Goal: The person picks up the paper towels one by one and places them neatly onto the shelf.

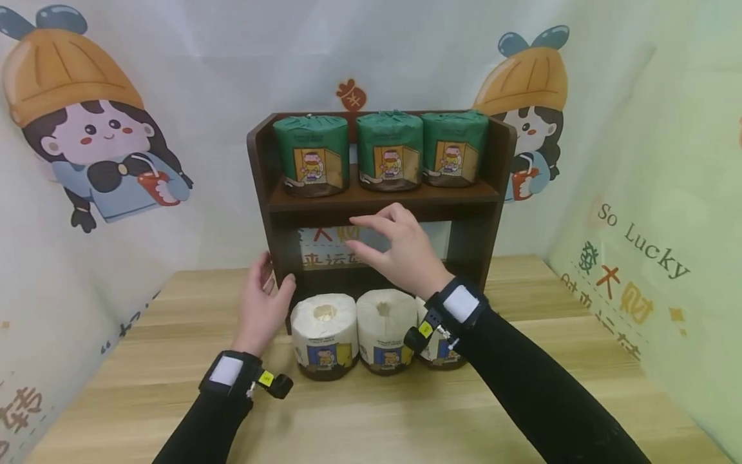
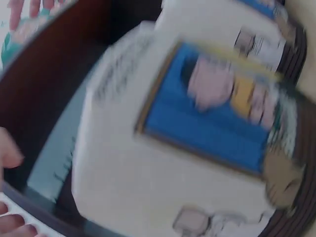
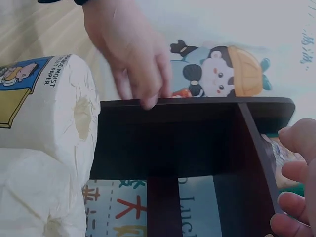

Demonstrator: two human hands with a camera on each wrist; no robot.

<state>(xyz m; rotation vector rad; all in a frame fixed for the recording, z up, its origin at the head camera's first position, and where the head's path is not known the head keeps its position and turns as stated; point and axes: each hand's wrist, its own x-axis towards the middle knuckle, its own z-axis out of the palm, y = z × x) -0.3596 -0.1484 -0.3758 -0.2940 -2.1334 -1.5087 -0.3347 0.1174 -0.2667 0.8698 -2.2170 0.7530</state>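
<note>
My left hand (image 1: 263,309) is at the left side panel of a dark brown wooden shelf (image 1: 278,222), thumb near its front edge and fingers on the outer side. Blur in the right wrist view hides whether it touches. My right hand (image 1: 400,248) hovers before the middle opening, thumb and index finger apart with nothing between them. Three green-wrapped toilet paper rolls, left (image 1: 311,154), middle (image 1: 390,151) and right (image 1: 455,148), stand on the upper board. Three white-wrapped toilet paper rolls, left (image 1: 324,335), middle (image 1: 387,328) and right (image 1: 440,353), stand in front of the shelf, the right one partly covered by my wrist.
The shelf stands on a light wood-grain table (image 1: 348,425). Behind it hangs a pale printed sheet (image 1: 232,84) with cartoon figures, and a greenish sheet (image 1: 666,193) covers the right side. A small camera (image 1: 282,386) juts from my left wrist near the left white roll.
</note>
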